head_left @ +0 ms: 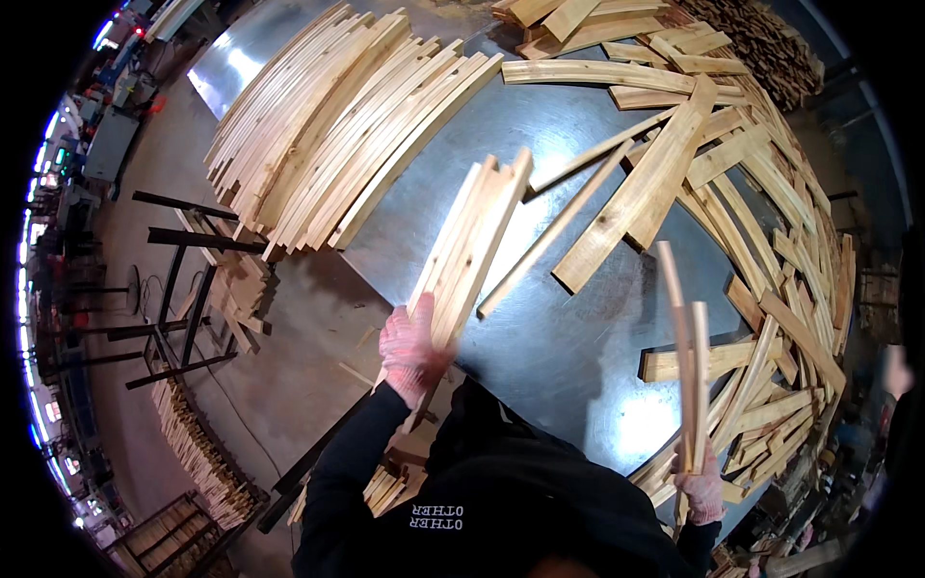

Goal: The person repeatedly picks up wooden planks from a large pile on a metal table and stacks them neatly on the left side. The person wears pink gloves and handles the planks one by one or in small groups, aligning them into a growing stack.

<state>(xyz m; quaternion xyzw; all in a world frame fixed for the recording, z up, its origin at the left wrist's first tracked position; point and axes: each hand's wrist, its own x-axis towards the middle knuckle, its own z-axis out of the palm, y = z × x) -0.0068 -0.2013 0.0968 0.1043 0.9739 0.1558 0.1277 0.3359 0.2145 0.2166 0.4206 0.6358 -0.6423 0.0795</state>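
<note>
My left hand (412, 354), in a pinkish work glove, is closed round a small bundle of pale wooden strips (472, 246). The bundle slants up and away over the near edge of the shiny metal table (559, 385). At the lower right, my gloved right hand (701, 489) grips thin wooden slats (692, 385) that stand up on end from the fist. Their exact number inside the glove is hidden. Two narrow sticks (554, 236) and a wide board (641, 188) lie on the metal beyond the left-hand bundle.
Neat rows of long strips (347, 125) cover the table's far left. A loose heap of boards (771, 222) fills the right side. Left of the table stand a dark metal frame (183, 279) and stacked wood (198, 453) on the floor. A person's hand (898, 373) shows at the far right.
</note>
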